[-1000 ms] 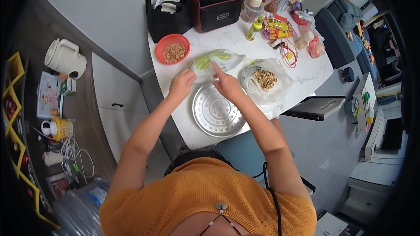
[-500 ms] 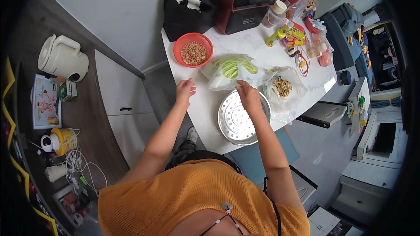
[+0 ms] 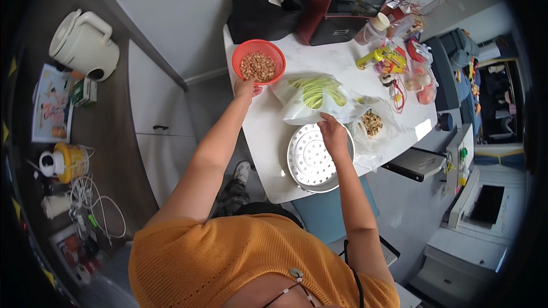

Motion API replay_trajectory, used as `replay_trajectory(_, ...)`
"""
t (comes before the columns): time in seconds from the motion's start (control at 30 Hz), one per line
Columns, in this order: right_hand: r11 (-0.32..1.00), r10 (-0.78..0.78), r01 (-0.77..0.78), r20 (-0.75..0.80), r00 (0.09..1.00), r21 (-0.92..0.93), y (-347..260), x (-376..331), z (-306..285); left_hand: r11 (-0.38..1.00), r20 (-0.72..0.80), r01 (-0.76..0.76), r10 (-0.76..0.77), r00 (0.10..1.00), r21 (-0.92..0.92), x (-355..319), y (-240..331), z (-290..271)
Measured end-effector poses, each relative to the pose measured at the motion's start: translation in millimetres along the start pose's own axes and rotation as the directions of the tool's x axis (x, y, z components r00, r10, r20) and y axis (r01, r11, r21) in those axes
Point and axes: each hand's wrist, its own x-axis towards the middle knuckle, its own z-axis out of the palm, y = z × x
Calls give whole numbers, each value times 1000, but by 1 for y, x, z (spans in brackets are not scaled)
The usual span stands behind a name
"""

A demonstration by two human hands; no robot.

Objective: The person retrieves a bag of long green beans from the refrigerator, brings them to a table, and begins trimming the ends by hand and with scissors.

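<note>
Here, your left hand (image 3: 246, 87) touches the near rim of the orange bowl (image 3: 258, 61) of pale nuts or beans at the desk's (image 3: 268, 137) left edge; whether the fingers actually clamp the rim cannot be told. Your right hand (image 3: 332, 131) rests fingers down at the mouth of the clear bag (image 3: 302, 105) of green stalks, just above the steamer tray (image 3: 311, 159), and seems to pinch the plastic.

By the look of it, the work is early: the perforated metal tray lies bare, with no greens on it, and the stalks are all in their bag. The bowl's contents look untouched, too.

Just right of your right hand, a second clear bag (image 3: 374, 128) holds brown pieces, touching the tray's far side. Beyond it, toward the desk's right corner, lie a yellow packet (image 3: 381, 57) with a green patch, a small clear pouch (image 3: 423, 88) of reddish items, and a pale jar (image 3: 374, 27) near the red oven (image 3: 345, 3). A black tote (image 3: 257, 17) stands left of the oven. Well apart on the dark counter to your left sit a white kettle (image 3: 83, 43), a small green box (image 3: 84, 91) and a flat printed leaflet (image 3: 51, 105).
</note>
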Motion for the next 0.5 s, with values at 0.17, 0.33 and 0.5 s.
replay_trajectory(0.17,993,-8,-9,141,990,120,9,7,9,994,2,-79,80,997,-79,-54,7,-46)
replay_trajectory(0.33,981,-74,13,308,948,196,20,24,34,988,-37,-144,142,989,-64,-142,-3,-97)
replay_trajectory(0.5,825,14,-326,560,828,462,23,19,48,982,-131,-180,171,977,-61,-233,-27,-134)
